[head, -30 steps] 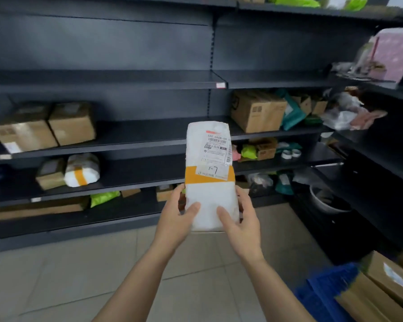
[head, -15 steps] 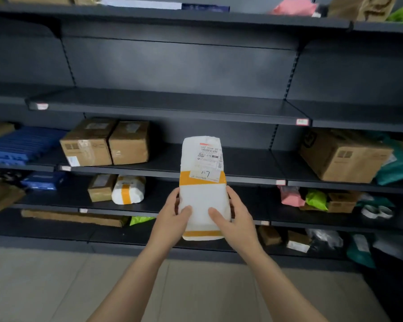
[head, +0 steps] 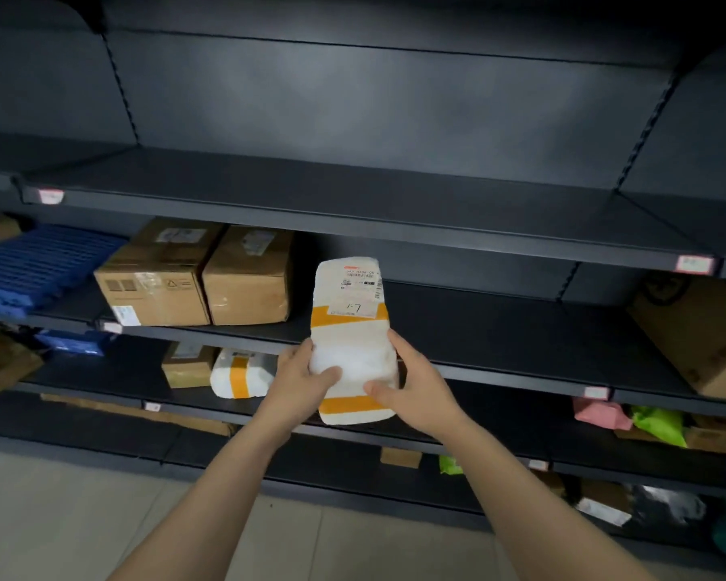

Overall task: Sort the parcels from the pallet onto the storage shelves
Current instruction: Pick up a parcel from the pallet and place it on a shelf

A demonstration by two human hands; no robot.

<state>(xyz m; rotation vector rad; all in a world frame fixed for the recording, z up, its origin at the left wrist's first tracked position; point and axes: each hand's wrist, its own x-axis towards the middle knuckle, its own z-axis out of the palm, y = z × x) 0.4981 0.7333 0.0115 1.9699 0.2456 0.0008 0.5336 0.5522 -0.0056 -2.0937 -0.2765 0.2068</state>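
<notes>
A white padded parcel (head: 351, 341) with two orange tape bands and a shipping label marked "1-7" stands upright in front of the dark metal shelves (head: 353, 211). My left hand (head: 298, 381) grips its lower left side, thumb across the front. My right hand (head: 416, 383) grips its lower right side, thumb on the front above the lower orange band. The parcel is held in the air in front of the second shelf (head: 478, 329), apart from it.
Two brown cartons (head: 193, 276) sit on the second shelf at left, beside blue crates (head: 30, 266). A small carton (head: 187, 364) and a white orange-taped parcel (head: 242, 373) lie one shelf lower. A large carton (head: 700, 333), pink and green bags (head: 629, 419) are at right. Tiled floor lies below.
The view has moved left and closer to the shelves. Both hands still hold the white parcel upright, now nearer the second shelf. The blue pallet at lower right has left the view.
</notes>
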